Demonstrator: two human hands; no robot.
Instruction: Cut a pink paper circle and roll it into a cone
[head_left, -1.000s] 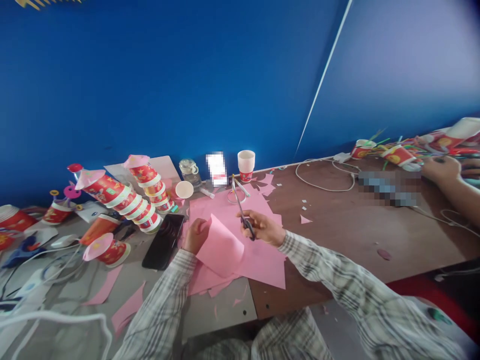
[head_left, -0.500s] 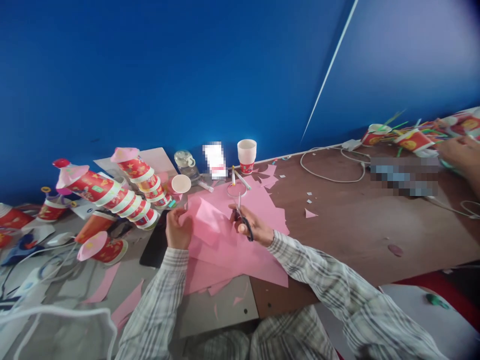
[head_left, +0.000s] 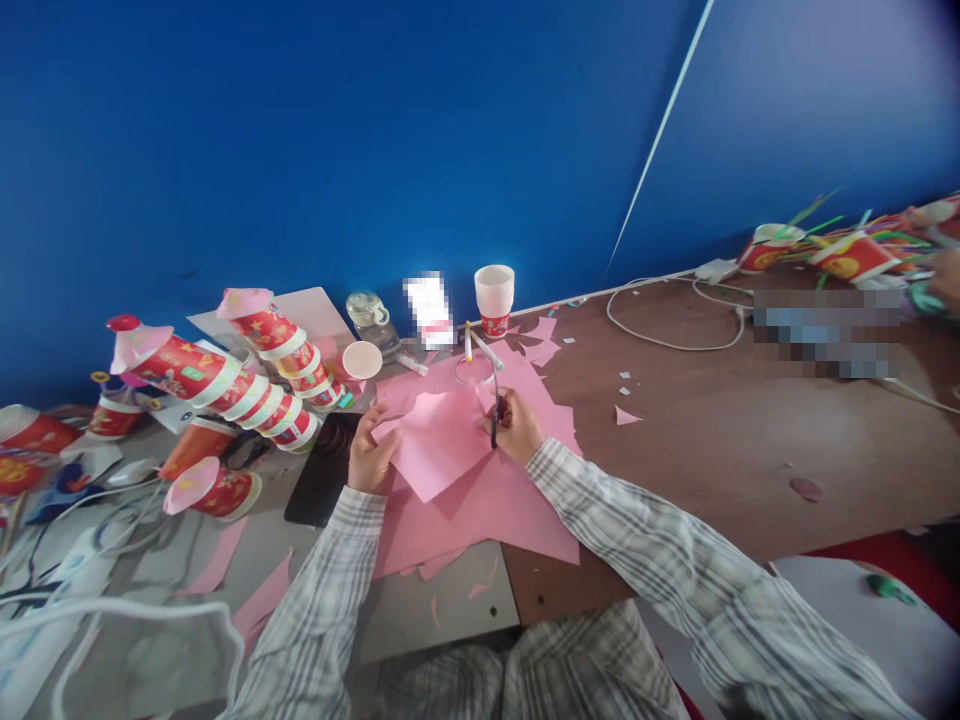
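My left hand (head_left: 373, 450) grips the left edge of a pink paper sheet (head_left: 439, 445), thumb on top. The sheet is lifted and tilted above larger pink sheets (head_left: 517, 510) lying on the table. My right hand (head_left: 517, 425) is closed on a pair of scissors (head_left: 496, 415), held at the right edge of the lifted sheet with the blades pointing away from me. Whether the blades are around the paper I cannot tell. Beyond the sheet lie markers (head_left: 487, 350) and a ring-shaped outline.
Stacked red cups with pink paper tops (head_left: 210, 375) lean at the left beside a dark phone (head_left: 319, 480). A clear bottle (head_left: 369, 318) and a white-and-red cup stack (head_left: 494, 295) stand near the blue wall. Another person's hand (head_left: 941, 280) is at the far right, near cups and straws.
My left hand has lifted the pink sheet and turned it. The scissors have come upright to the sheet's right edge. The other person's hand has shifted towards the right edge.
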